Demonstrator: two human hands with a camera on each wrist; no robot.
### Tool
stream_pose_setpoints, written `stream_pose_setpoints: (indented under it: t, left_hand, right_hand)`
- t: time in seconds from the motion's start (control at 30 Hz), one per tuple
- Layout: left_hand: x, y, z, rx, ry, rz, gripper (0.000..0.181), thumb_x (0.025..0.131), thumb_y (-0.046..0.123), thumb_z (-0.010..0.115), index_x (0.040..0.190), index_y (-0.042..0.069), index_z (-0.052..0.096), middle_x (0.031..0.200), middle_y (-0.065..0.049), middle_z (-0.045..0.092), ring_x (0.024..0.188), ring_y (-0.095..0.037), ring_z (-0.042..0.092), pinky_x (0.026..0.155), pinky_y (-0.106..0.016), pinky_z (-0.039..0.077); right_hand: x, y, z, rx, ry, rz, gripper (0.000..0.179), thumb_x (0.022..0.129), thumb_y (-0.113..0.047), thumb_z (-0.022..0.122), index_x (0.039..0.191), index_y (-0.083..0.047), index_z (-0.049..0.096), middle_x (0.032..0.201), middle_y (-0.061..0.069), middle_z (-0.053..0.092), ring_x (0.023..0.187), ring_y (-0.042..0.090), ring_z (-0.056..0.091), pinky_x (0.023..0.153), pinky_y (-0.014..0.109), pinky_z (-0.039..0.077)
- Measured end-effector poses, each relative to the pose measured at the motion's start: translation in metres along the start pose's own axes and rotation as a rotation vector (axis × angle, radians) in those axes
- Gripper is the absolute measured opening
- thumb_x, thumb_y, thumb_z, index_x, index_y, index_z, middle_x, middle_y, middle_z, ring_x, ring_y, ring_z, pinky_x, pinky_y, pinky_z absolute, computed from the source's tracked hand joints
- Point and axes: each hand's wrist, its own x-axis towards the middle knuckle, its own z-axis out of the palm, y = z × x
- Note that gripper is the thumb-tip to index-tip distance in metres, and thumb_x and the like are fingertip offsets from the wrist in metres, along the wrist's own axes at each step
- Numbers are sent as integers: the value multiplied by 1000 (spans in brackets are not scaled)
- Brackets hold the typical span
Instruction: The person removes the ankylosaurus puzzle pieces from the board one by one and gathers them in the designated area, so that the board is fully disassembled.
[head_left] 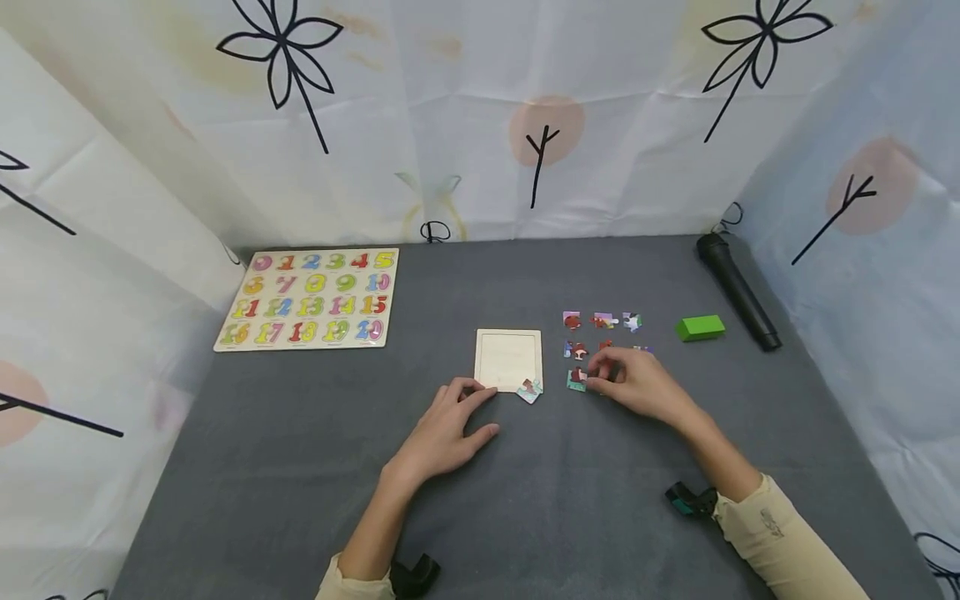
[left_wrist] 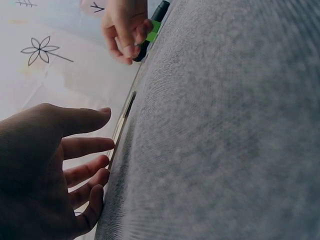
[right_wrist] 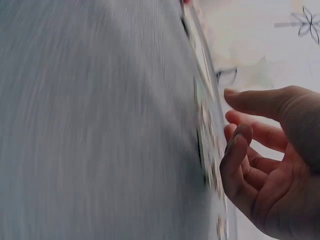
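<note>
In the head view, a shallow wooden puzzle tray [head_left: 508, 354] lies on the grey cloth. One jigsaw piece [head_left: 530, 392] sits askew over its front right corner. Fingertips of my left hand [head_left: 442, 429] touch the tray's front left corner, the thumb held apart. My right hand [head_left: 637, 381] hovers over the loose jigsaw pieces, its fingertips beside a teal and brown piece [head_left: 576, 385]. A gap shows between the thumb and bent fingers of my right hand [right_wrist: 272, 165] in the right wrist view, with nothing pinched. That hand hides some of the pieces.
Several other pieces [head_left: 572, 320] lie in rows right of the tray. Farther right are a green block [head_left: 701, 327] and a black cylinder [head_left: 738, 292]. A wooden number board [head_left: 306, 300] lies back left. Patterned white curtains [head_left: 480, 125] enclose the table.
</note>
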Motion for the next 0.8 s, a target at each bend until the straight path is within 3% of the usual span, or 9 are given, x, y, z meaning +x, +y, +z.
stream_pose_setpoints:
  t: [0.2,0.3,0.43,0.53,0.67,0.8]
  left_hand:
    - [-1,-1,-2,-16,-10,-14,52,104,31,75,153,17,63,146,-9,54,117,-24,51,102,-48,49]
    - [0,-1,-3,-27,-22,-13,52,104,31,74,153,17,63,147,-10,54,120,-26,51,103,-50,49]
    - [2,0,-4,-45,-34,-19,53,104,30,74,154,18,62,148,-10,54,122,-28,51,105,-51,48]
    - [3,-1,-3,-46,-40,-22,53,105,31,73,155,19,62,149,-10,53,123,-28,51,105,-51,48]
    - [3,-2,-1,-41,-38,-28,54,105,32,73,156,19,61,149,-9,53,124,-27,51,105,-50,48]
    - [1,-2,-2,-43,-29,-30,54,104,31,74,155,19,62,148,-9,53,123,-27,51,105,-50,48]
  right_hand:
    - [17,-27,27,131,-128,-17,26,94,-23,86,112,-7,77,97,3,69,52,8,58,57,27,50]
    - [24,-37,39,90,-133,-25,33,91,-28,89,113,-7,76,98,5,71,50,8,59,61,27,52]
    - [31,-45,50,-11,-111,-31,38,87,-34,92,110,-8,76,99,7,71,49,7,59,75,30,55]
    - [34,-46,54,-55,-92,-41,32,87,-31,93,105,-9,77,99,7,69,60,8,59,83,34,54]
    - [36,-45,53,-40,-102,-85,23,90,-25,91,103,-11,78,101,9,66,71,10,60,78,31,53]
    - [38,-43,46,93,-165,-102,13,97,-16,83,106,-9,77,95,12,73,59,13,67,64,26,56]
